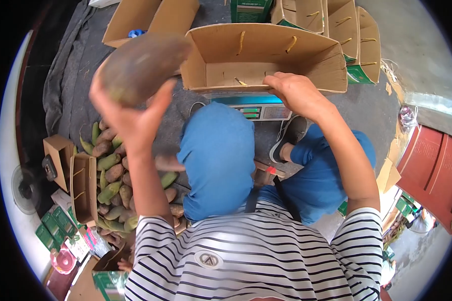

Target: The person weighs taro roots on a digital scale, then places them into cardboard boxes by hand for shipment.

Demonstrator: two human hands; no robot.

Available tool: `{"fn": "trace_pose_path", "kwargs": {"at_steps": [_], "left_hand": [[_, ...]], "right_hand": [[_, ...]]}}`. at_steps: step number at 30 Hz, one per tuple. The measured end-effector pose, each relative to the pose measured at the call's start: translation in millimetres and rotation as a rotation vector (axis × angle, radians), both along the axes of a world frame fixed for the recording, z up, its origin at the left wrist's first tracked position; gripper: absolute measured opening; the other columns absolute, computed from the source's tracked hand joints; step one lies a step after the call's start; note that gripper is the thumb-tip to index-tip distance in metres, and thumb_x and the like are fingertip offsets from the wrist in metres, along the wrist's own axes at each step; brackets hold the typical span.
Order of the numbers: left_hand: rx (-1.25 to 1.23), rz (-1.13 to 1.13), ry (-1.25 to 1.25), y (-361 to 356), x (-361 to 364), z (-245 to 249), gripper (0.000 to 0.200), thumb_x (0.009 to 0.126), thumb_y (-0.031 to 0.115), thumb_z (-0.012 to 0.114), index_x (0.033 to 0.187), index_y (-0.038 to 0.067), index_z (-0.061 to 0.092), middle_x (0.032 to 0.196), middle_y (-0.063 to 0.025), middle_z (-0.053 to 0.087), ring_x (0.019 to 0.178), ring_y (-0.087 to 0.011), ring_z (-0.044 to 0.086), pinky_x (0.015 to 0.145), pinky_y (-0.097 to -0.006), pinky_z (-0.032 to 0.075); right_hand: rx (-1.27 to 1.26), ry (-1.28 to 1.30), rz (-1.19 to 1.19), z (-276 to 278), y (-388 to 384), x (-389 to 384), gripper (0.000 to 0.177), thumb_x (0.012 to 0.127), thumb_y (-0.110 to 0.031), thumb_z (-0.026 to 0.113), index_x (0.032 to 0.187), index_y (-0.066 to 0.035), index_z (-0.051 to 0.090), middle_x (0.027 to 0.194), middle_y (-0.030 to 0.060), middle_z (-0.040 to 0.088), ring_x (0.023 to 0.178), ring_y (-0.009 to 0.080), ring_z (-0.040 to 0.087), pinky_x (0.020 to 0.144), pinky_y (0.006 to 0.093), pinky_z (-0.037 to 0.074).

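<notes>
The left hand (130, 118) is raised, and its fingers close around a big brown-green fruit (143, 65) from below. The fruit is in the air, close to the camera and a little blurred, left of the open cardboard box (266, 50). The right hand (296, 93) grips the near wall of this box, with the fingers curled over the edge. The box stands on a scale (258, 111) with a lit display, just in front of the person's knees in blue trousers (218, 155). On the floor to the left lies a pile of fruits (113, 175), green and brown, beside a smaller box (84, 188). More empty boxes (349, 30) stand behind on the right.
</notes>
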State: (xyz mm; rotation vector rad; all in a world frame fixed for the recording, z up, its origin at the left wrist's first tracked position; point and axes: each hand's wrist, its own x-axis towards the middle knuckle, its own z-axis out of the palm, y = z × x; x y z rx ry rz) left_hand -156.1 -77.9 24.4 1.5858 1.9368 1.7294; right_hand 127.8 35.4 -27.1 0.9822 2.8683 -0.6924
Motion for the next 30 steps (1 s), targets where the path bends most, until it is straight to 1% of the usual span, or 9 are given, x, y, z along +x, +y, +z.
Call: {"fn": "trace_pose_path", "kwargs": {"at_steps": [4, 8, 12, 14, 15, 16, 20, 24, 30], "left_hand": [[-0.245, -0.224, 0.413, 45.8, 20.7, -9.9, 0.073, 0.061, 0.027, 0.081, 0.121, 0.000, 0.048, 0.110, -0.0204, 0.059, 0.104, -0.0357, 0.057, 0.092, -0.0431, 0.044], [-0.586, -0.377, 0.672, 62.2, 25.4, -42.2, 0.065, 0.069, 0.026, 0.078, 0.120, -0.001, 0.049, 0.115, -0.0201, 0.059, 0.106, -0.0346, 0.058, 0.091, -0.0413, 0.046], [-0.358, -0.431, 0.235, 61.6, 17.2, -19.7, 0.044, 0.085, 0.025, 0.070, 0.118, 0.000, 0.054, 0.111, -0.0121, 0.063, 0.110, -0.0220, 0.058, 0.091, -0.0324, 0.045], [-0.360, -0.312, 0.053, 52.3, -1.5, -9.4, 0.053, 0.083, 0.032, 0.073, 0.123, 0.004, 0.052, 0.120, -0.0109, 0.058, 0.105, -0.0313, 0.058, 0.094, -0.0351, 0.044], [-0.229, -0.225, 0.205, 45.0, -7.5, -15.1, 0.037, 0.085, 0.022, 0.069, 0.114, 0.002, 0.056, 0.105, -0.0103, 0.063, 0.107, -0.0207, 0.058, 0.090, -0.0309, 0.045], [-0.263, -0.185, 0.190, 36.1, -20.7, -27.3, 0.035, 0.086, 0.021, 0.069, 0.112, 0.002, 0.056, 0.103, -0.0094, 0.062, 0.104, -0.0199, 0.058, 0.089, -0.0305, 0.045], [-0.487, -0.070, 0.109, -38.4, -80.0, -109.2, 0.027, 0.085, 0.016, 0.068, 0.104, 0.002, 0.056, 0.092, -0.0081, 0.058, 0.088, -0.0183, 0.056, 0.080, -0.0304, 0.046], [-1.146, 0.011, 0.028, -142.8, -94.6, -196.1, 0.033, 0.082, 0.023, 0.067, 0.102, 0.000, 0.055, 0.101, -0.0197, 0.062, 0.095, -0.0320, 0.060, 0.083, -0.0380, 0.047], [-1.424, -0.033, -0.153, -230.5, -57.0, -298.2, 0.061, 0.072, 0.036, 0.076, 0.112, -0.002, 0.052, 0.114, -0.0242, 0.058, 0.110, -0.0374, 0.056, 0.094, -0.0407, 0.045]], "right_hand": [[0.007, 0.041, 0.041, -6.8, 4.0, 5.4, 0.021, 0.082, -0.003, 0.058, 0.103, -0.004, 0.057, 0.094, 0.0157, 0.061, 0.090, 0.0358, 0.060, 0.074, 0.0439, 0.049], [-0.080, 0.037, 0.026, -2.9, 0.0, 2.8, 0.021, 0.085, -0.006, 0.059, 0.105, -0.003, 0.057, 0.096, 0.0169, 0.061, 0.093, 0.0378, 0.058, 0.076, 0.0443, 0.048], [-0.083, 0.119, -0.008, -2.8, -5.1, 3.2, 0.018, 0.087, -0.009, 0.058, 0.103, -0.002, 0.057, 0.094, 0.0168, 0.061, 0.091, 0.0377, 0.058, 0.076, 0.0445, 0.047], [-0.109, 0.121, -0.040, -0.5, -6.3, -2.1, 0.023, 0.087, -0.009, 0.059, 0.109, -0.003, 0.058, 0.100, 0.0170, 0.061, 0.095, 0.0373, 0.058, 0.080, 0.0418, 0.047], [-0.095, 0.102, -0.025, -1.4, -1.6, -4.3, 0.023, 0.087, -0.009, 0.059, 0.109, -0.002, 0.059, 0.100, 0.0169, 0.061, 0.095, 0.0371, 0.058, 0.080, 0.0416, 0.047], [-0.083, 0.084, -0.012, -3.4, 3.5, -4.6, 0.023, 0.087, -0.009, 0.059, 0.109, -0.002, 0.059, 0.100, 0.0168, 0.061, 0.095, 0.0369, 0.058, 0.080, 0.0413, 0.047], [-0.128, 0.142, 0.023, 3.1, 0.9, -11.0, 0.016, 0.088, -0.012, 0.057, 0.102, -0.004, 0.058, 0.091, 0.0168, 0.059, 0.088, 0.0374, 0.057, 0.076, 0.0434, 0.046], [-0.155, 0.122, 0.025, 4.1, -1.7, -11.4, 0.018, 0.088, -0.011, 0.058, 0.105, -0.005, 0.059, 0.092, 0.0152, 0.059, 0.088, 0.0358, 0.058, 0.075, 0.0420, 0.046], [-0.195, 0.081, 0.025, 11.2, -17.3, -17.1, 0.019, 0.087, -0.008, 0.059, 0.106, -0.005, 0.060, 0.093, 0.0145, 0.060, 0.088, 0.0357, 0.059, 0.075, 0.0408, 0.047]]}}
